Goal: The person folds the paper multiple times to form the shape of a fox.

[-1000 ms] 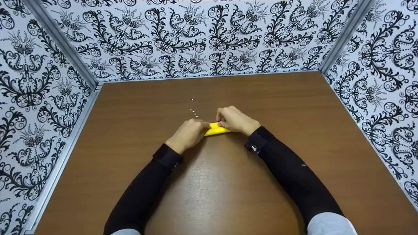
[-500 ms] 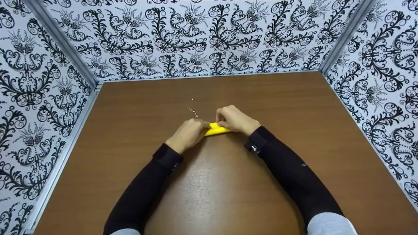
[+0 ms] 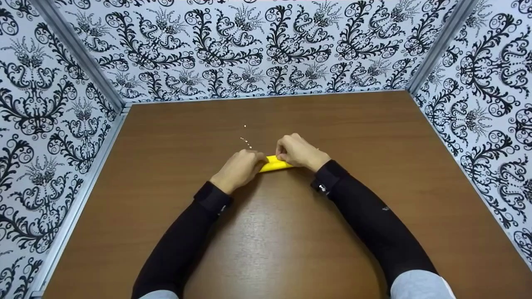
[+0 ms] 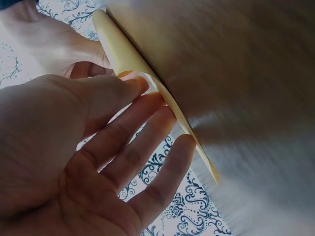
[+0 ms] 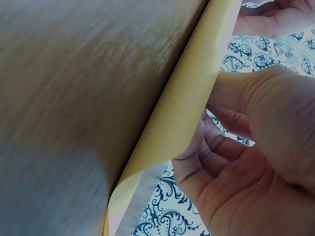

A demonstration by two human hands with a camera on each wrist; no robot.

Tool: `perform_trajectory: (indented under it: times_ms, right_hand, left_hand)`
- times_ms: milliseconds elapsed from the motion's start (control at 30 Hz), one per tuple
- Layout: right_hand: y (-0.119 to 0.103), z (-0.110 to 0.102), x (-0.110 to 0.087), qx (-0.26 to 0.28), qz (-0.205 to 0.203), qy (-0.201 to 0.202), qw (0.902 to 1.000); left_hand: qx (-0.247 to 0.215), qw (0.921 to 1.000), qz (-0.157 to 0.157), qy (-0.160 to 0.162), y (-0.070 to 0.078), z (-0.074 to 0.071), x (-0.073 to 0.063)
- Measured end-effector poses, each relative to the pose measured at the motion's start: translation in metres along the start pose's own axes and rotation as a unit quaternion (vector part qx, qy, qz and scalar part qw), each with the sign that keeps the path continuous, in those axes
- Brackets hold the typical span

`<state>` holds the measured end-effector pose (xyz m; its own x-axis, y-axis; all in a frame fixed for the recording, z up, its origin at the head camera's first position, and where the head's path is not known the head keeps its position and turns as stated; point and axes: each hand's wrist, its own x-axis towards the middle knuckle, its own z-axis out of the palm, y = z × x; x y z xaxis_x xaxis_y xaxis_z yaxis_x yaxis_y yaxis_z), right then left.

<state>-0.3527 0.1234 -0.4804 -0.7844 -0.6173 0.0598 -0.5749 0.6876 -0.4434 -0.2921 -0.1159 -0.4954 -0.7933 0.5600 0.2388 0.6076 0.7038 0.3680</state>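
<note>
A yellow sheet of paper point(image 3: 275, 165), its near edge curled over into a loose roll, lies at the middle of the wooden table. My left hand point(image 3: 241, 167) holds its left end; in the left wrist view the thumb pinches the edge of the yellow paper point(image 4: 120, 46) while the other fingers spread along it. At the right end my right hand point(image 3: 300, 153) pinches the roll between thumb and curled fingers. Seen from the right wrist, the tube of yellow paper point(image 5: 172, 113) opens into a flat part with a pale inner side.
Small white specks point(image 3: 248, 144) lie on the brown wooden table point(image 3: 266, 232) just beyond the left hand. Walls with a black-and-white floral pattern point(image 3: 266, 50) and grey metal edging point(image 3: 79, 54) enclose the table at the back and sides.
</note>
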Motion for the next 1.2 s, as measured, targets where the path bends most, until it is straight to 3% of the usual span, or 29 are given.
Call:
perform_trajectory:
  times_ms: [267, 533, 900, 1200]
  right_hand:
    - [0.003, -0.002, 0.0, 0.021, 0.011, -0.002, 0.9997]
    - [0.007, -0.004, 0.004, 0.027, 0.028, -0.013, 0.9991]
    - [0.01, -0.006, 0.004, 0.024, 0.024, -0.009, 0.9994]
    - [0.01, -0.004, 0.004, 0.021, 0.023, -0.006, 0.9995]
  left_hand:
    - [-0.026, 0.9989, -0.036, 0.015, 0.003, -0.001, 0.007]
    - [-0.083, 0.9924, -0.082, 0.038, 0.009, 0.003, 0.018]
    - [-0.123, 0.9849, -0.122, 0.003, 0.012, 0.009, 0.036]
    - [-0.137, 0.9766, -0.164, -0.023, 0.013, 0.013, 0.034]
